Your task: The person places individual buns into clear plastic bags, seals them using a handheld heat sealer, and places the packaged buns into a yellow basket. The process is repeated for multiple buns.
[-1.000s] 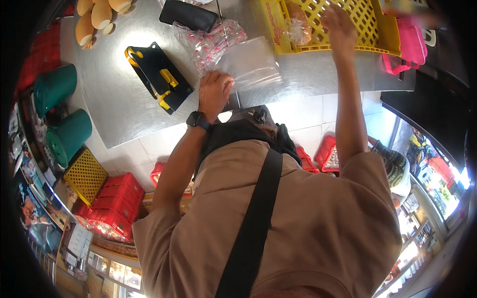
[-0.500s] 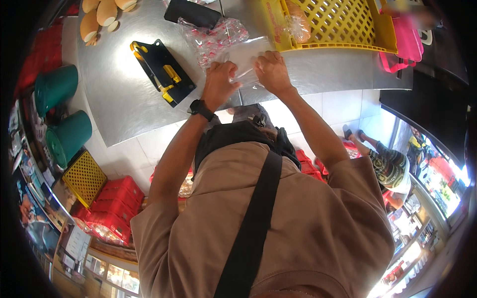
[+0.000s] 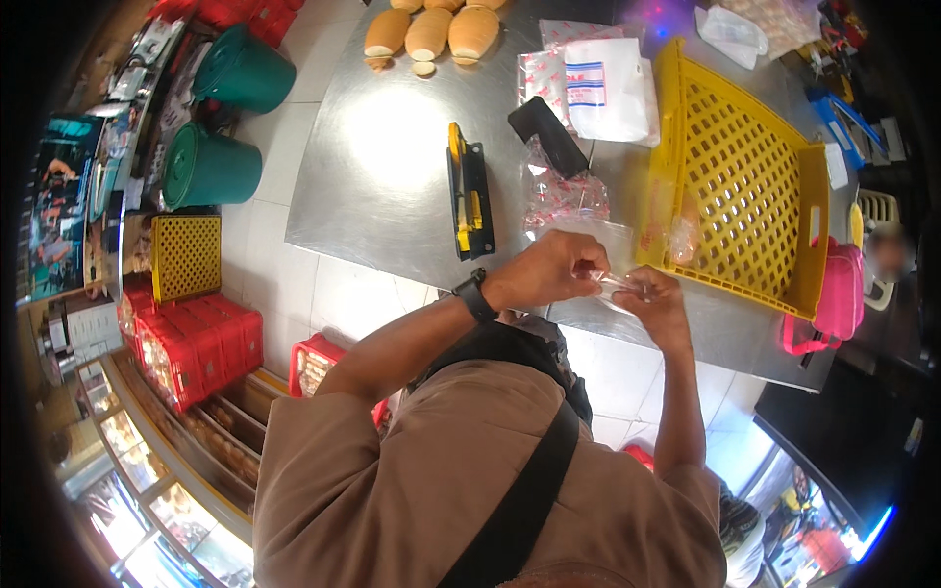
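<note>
Your left hand (image 3: 549,271) and right hand (image 3: 661,306), fingers nearly closed, are pinching a clear plastic bag (image 3: 616,284) above the table's near side (image 3: 713,328), apparently opening it, the next move calling for gentle spreading.

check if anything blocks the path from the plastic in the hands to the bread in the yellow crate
The near left corner of the yellow crate stands between the clear plastic and the bread. Nothing visible separates the plastic from the left hand or right hand, both holding it.

Open tabletop (image 3: 382,201) leftward, yellow crate (image 3: 670,127) just beyond right fingers (image 3: 659,286)
</note>
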Demonstrator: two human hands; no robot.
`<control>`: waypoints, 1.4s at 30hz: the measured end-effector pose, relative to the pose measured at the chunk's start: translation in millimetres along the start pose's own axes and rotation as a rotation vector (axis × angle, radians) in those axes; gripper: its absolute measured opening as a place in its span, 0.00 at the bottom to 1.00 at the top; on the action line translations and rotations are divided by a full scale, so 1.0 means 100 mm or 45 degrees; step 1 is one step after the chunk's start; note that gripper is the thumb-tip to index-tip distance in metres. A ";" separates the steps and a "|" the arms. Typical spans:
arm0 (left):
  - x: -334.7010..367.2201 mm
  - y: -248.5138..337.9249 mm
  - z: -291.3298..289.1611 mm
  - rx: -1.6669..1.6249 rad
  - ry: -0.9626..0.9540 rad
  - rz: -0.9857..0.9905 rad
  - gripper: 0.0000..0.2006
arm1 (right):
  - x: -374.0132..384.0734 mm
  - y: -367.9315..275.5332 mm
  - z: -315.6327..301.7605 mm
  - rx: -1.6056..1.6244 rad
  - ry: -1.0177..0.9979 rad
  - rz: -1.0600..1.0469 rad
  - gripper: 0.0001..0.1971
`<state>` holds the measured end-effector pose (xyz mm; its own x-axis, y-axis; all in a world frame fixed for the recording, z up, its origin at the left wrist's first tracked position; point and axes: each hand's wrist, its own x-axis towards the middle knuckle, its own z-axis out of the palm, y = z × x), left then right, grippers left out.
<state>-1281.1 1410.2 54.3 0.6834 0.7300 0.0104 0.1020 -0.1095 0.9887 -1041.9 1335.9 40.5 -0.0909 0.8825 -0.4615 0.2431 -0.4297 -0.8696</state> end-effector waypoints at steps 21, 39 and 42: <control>-0.61 0.05 -2.51 -0.673 0.758 0.282 0.19 | 1.69 -2.19 1.86 0.140 -0.091 -0.362 0.12; -0.11 -2.29 -3.43 -0.571 0.845 -0.253 0.06 | 4.45 -1.82 2.97 -1.487 0.199 -0.404 0.14; 0.03 -2.42 -3.46 -0.099 0.941 -0.146 0.06 | 4.65 -1.70 2.99 -1.645 0.148 -0.500 0.11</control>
<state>-1553.5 1672.5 -133.6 0.0051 0.9997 -0.0231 0.0731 0.0226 0.9971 -1414.1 1761.8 -78.9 -0.2974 0.9430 -0.1495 0.9517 0.2803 -0.1251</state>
